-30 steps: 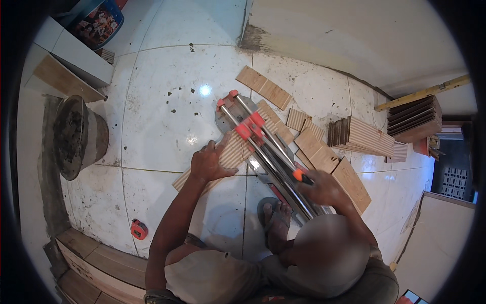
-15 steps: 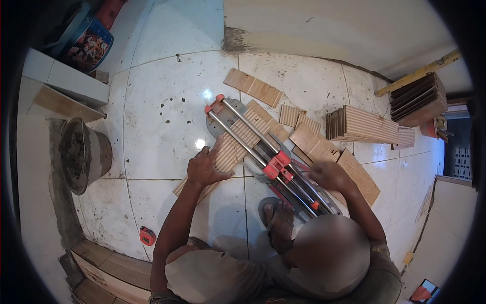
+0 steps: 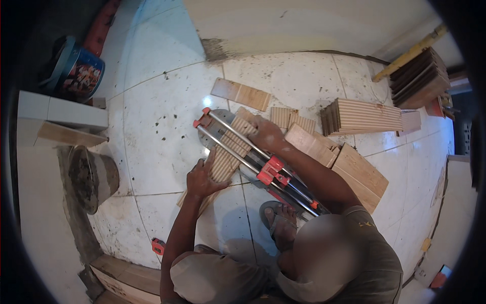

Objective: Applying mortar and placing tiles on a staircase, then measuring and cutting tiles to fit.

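Note:
A tile cutter (image 3: 266,175) with two steel rails and red fittings lies slantwise on the floor in front of me. Under its rails rests a ribbed, wood-coloured tile (image 3: 225,163), ridges facing up. My left hand (image 3: 200,180) grips the tile's near-left end, thumb along one edge and fingers along the other. Across the rails, my right hand (image 3: 268,136) is closed at the tile's far end; its fingertips are partly hidden. Another tile piece (image 3: 205,202) shows beneath my left wrist. My foot in a sandal (image 3: 280,221) is beside the cutter's near end.
Cut tile pieces (image 3: 241,94) lie beyond and right of the cutter. Ribbed tiles (image 3: 362,117) are stacked farther right, near a darker stack (image 3: 420,78). A mortar-stained bucket (image 3: 104,175) stands left, a tape measure (image 3: 158,247) near my left arm, and a printed pail (image 3: 83,73) far left.
My right hand has moved from beside the cutter's middle, forward and left to the tile's far end. My left hand stays on the near end. The view has shifted slightly.

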`<state>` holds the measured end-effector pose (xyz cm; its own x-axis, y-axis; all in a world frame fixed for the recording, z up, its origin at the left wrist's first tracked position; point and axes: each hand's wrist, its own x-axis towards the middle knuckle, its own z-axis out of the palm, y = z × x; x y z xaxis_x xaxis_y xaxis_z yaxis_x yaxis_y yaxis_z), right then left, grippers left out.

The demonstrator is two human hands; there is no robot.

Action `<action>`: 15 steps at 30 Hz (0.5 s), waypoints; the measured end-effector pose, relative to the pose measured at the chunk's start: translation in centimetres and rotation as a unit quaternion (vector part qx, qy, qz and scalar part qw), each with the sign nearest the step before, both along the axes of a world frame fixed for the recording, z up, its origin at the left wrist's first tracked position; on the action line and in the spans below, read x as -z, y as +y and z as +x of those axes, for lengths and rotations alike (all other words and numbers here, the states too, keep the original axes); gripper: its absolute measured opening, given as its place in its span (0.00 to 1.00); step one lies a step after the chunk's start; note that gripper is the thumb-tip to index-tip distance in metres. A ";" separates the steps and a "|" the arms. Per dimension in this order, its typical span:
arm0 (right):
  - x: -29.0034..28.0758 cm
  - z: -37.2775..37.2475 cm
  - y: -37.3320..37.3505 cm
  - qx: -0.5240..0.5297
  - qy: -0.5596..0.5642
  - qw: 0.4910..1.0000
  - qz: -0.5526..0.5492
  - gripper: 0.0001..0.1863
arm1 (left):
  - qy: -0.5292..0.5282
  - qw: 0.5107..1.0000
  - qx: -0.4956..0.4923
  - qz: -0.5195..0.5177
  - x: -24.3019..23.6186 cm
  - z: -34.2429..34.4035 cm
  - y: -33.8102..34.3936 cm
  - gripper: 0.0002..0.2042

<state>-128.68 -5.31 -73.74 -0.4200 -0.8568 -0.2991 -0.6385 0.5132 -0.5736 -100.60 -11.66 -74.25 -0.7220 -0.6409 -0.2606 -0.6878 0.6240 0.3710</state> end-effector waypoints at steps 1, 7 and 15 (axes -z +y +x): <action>0.2 -0.3 0.2 0.013 -0.051 0.999 0.001 0.23 | -0.015 1.000 -0.007 0.004 0.0 0.0 0.0 0.64; 2.7 -6.7 3.1 0.132 -0.085 0.978 -0.137 0.17 | -0.064 0.997 -0.010 0.040 -1.1 0.5 0.2 0.67; -1.8 -7.9 8.9 0.092 0.125 0.973 -0.174 0.15 | 0.030 0.993 -0.099 0.065 -1.3 5.5 3.9 0.65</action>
